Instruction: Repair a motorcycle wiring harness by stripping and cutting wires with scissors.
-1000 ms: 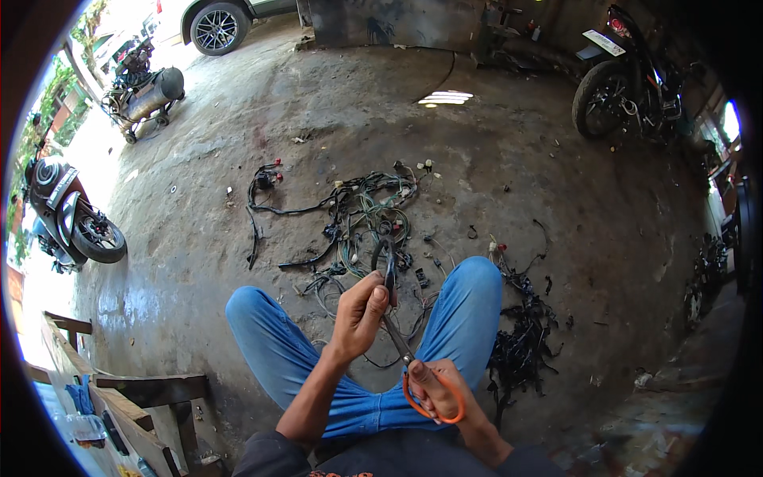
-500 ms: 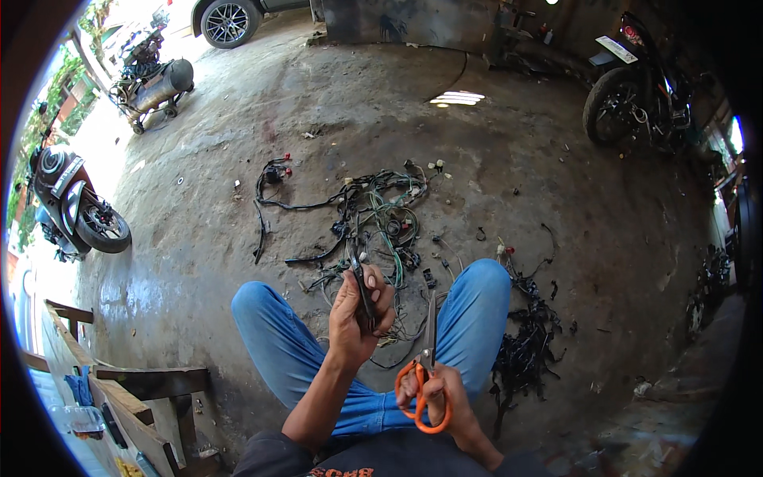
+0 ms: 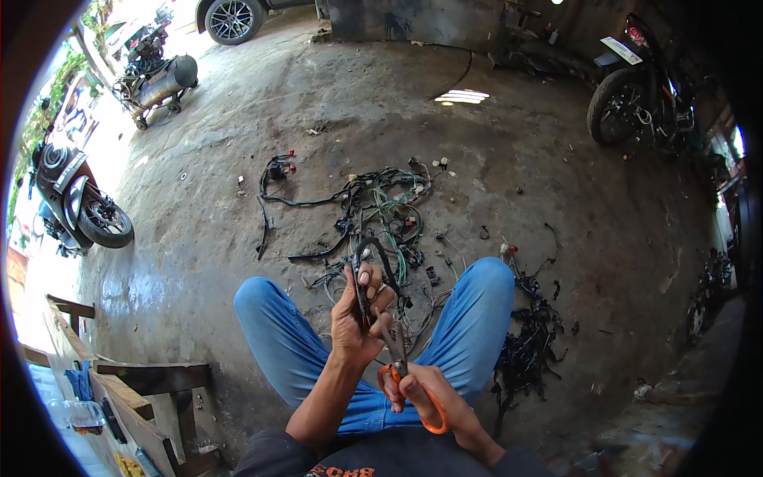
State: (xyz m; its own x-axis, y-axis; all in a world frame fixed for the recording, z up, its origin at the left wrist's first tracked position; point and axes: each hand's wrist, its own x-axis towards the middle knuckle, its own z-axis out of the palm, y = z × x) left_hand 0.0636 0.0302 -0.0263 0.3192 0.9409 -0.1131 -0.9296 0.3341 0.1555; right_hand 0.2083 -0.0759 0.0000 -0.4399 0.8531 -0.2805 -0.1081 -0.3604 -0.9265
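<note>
My left hand (image 3: pixel 359 318) is closed around a black taped wire bundle (image 3: pixel 386 262), held above the floor between my knees. Part of the bundle arches up over my fingers and hangs down on their right side. In my right hand (image 3: pixel 421 388) is a pair of scissors (image 3: pixel 397 359) with orange handles, fingers through the loops. The blades point up and to the left, slightly apart, with their tips close to the lower fingers of my left hand. Whether they touch the bundle cannot be made out. Beyond my hands, a tangled wiring harness (image 3: pixel 385 208) lies on the concrete.
Black tape scraps (image 3: pixel 528 342) are heaped beside my right knee. A wooden bench frame (image 3: pixel 151 380) stands at the lower left. Motorcycles stand at the left (image 3: pixel 83 203) and far right (image 3: pixel 628 95). A wheeled air compressor (image 3: pixel 163 83) and a car wheel (image 3: pixel 232 20) are farther off.
The scissors have swung left and their tips have come to my left hand. The wire bundle now arches in a loop over my left fingers.
</note>
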